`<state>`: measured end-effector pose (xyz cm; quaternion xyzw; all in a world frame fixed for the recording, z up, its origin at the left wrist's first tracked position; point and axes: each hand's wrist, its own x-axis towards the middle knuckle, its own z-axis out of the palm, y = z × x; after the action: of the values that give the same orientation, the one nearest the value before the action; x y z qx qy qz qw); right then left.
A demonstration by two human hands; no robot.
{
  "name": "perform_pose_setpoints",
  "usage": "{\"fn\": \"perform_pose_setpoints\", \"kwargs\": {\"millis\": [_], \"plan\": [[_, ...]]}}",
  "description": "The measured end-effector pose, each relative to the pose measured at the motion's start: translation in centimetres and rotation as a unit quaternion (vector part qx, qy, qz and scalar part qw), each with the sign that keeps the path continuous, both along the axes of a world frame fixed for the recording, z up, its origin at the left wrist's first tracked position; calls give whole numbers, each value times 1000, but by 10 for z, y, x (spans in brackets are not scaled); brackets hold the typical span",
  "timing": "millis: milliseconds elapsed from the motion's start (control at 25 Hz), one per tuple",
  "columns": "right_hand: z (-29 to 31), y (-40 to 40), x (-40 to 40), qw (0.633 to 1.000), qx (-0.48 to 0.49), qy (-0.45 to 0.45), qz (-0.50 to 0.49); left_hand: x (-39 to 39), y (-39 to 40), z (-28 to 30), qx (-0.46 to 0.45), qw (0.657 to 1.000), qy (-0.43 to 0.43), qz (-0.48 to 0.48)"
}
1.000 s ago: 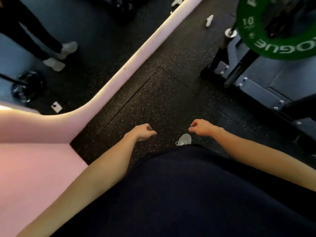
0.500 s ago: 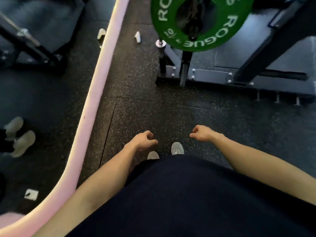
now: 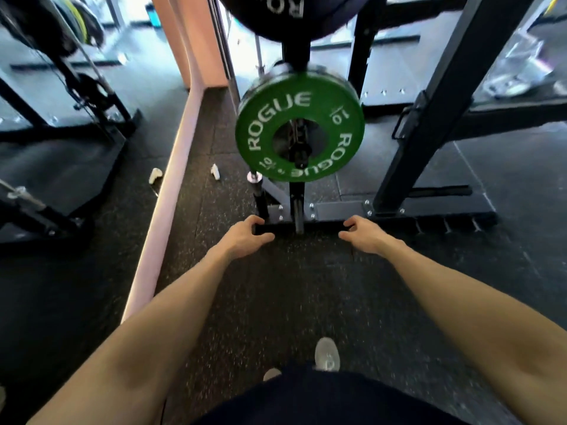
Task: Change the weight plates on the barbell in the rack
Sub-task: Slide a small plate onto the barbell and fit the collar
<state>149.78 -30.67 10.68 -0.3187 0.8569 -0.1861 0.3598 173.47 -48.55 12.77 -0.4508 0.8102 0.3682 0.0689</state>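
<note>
Green ROGUE 10 plate [image 3: 299, 127] hangs on the rack; left hand [image 3: 245, 237] and right hand [image 3: 363, 237] loosely curled, empty.

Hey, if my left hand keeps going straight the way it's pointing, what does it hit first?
Probably the green plate: your left hand, empty and loosely curled, points up toward its lower edge, though depth is unclear.

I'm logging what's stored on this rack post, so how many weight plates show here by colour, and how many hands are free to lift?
Green plate: 1, marked 10
Black plate: 1, above the green one, cut off by the frame's top edge
Empty hands: 2, left hand and right hand
Total: 4
</note>
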Motion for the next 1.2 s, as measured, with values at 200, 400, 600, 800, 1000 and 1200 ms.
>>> {"fn": "perform_pose_setpoints", "kwargs": {"millis": [200,400,600,800,1000,1200], "plan": [[93,-41,-32,994,-89,64,-3,-43,-44,93,-79,991,103,-18],[186,-64,-58,973,-196,121,-2,-73,-76,181,-162,969,181,-46],[286,-80,-83,945,-269,187,2,-94,-94,282,-240,931,275,-23],[375,-87,-97,910,-321,263,24,-113,-105,368,-309,897,316,-31],[458,-94,-106,869,-376,322,32,-130,-104,446,-369,858,354,-45],[534,-98,-119,838,-425,340,41,-146,-94,523,-429,822,372,-35]]}}
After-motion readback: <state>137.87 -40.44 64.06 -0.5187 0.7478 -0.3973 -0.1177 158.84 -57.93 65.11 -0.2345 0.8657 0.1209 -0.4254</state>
